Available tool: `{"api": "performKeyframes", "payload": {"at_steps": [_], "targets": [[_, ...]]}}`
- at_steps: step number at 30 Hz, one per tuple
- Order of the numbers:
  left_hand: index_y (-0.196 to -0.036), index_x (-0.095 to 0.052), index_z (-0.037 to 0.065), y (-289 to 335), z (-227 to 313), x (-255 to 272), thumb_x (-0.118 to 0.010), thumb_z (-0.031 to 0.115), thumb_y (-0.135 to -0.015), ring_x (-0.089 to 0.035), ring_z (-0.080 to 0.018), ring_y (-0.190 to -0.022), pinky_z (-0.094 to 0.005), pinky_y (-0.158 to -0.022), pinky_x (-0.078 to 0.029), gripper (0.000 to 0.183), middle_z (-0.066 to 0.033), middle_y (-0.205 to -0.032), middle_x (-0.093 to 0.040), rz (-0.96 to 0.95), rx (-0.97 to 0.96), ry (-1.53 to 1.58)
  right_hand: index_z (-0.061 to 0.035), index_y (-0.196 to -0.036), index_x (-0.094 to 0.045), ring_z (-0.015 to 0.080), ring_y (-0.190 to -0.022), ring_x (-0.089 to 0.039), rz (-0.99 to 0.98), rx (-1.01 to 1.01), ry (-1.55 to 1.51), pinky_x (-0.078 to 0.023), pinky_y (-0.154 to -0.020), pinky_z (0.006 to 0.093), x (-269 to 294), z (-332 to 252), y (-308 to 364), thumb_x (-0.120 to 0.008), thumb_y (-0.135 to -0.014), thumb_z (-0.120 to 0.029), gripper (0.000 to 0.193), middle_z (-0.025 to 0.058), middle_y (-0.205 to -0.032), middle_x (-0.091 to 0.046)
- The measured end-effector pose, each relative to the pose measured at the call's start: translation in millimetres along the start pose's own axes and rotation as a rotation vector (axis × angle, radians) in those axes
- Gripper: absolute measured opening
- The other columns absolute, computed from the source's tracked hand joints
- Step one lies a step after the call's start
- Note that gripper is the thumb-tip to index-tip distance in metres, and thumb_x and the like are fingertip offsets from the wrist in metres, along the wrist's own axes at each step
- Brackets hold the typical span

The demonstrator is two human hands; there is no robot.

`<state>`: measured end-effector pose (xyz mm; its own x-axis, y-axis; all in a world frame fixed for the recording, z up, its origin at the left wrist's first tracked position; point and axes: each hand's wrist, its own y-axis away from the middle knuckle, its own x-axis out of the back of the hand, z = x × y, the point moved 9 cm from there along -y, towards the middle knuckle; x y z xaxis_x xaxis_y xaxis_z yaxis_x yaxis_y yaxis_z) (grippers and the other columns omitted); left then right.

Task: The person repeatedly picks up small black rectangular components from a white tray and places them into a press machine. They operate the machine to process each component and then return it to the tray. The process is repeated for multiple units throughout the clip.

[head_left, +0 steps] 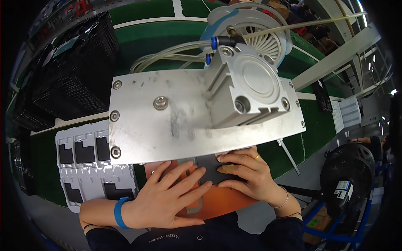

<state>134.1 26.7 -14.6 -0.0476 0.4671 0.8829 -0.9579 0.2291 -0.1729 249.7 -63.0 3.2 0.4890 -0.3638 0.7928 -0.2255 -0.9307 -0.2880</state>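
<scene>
My left hand [171,192] lies flat with its fingers spread over an orange fixture plate [224,201], the fingertips reaching a dark grey flat piece [211,169]. At the right edge of that piece, my right hand [249,173] has its fingers bent and the thumb near them, gripping it. Tan covers show on some right fingertips. Above both hands spans a silver metal plate [167,121] carrying a square pneumatic cylinder [251,83]. It hides the far part of the orange plate and of the dark piece.
A white moulded tray [92,175] with dark flat pieces in its pockets lies at left. Black slotted crates [75,71] stand behind it on the green bench. A fan [264,37] is behind the cylinder, among clear air tubes [176,50]. Right, a black round machine [347,167] stands by blue framing.
</scene>
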Motion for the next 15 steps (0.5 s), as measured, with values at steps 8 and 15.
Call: {"api": "performKeyframes", "payload": {"at_steps": [8, 15], "targets": [[-0.130, -0.062, 0.019, 1.0, -0.8, -3.9, -0.058, 0.072, -0.080, -0.042, -0.0340, -0.130, -0.0536, -0.110, -0.027, 0.072, -0.0111, -0.139, -0.052, -0.026, 0.017, 0.005, -0.0082, -0.099, -0.070, 0.0220, -0.103, -0.056, -0.030, -0.042, -0.022, -0.048, -0.088, 0.0338, -0.4, 1.9, -0.3, -0.081, -0.071, -0.020, 0.033, 0.0026, -0.117, -0.064], [-0.129, -0.063, 0.018, 2.8, 0.4, 0.4, -0.063, 0.067, -0.080, -0.042, -0.0357, -0.130, -0.0551, -0.109, -0.028, 0.069, -0.0117, -0.139, -0.051, -0.009, 0.023, -0.018, -0.0096, -0.099, -0.068, 0.0240, -0.105, -0.055, -0.026, -0.031, -0.030, -0.047, -0.089, 0.0362, -4.1, -0.2, -2.2, -0.080, -0.073, -0.022, 0.031, 0.0035, -0.119, -0.062]]}}
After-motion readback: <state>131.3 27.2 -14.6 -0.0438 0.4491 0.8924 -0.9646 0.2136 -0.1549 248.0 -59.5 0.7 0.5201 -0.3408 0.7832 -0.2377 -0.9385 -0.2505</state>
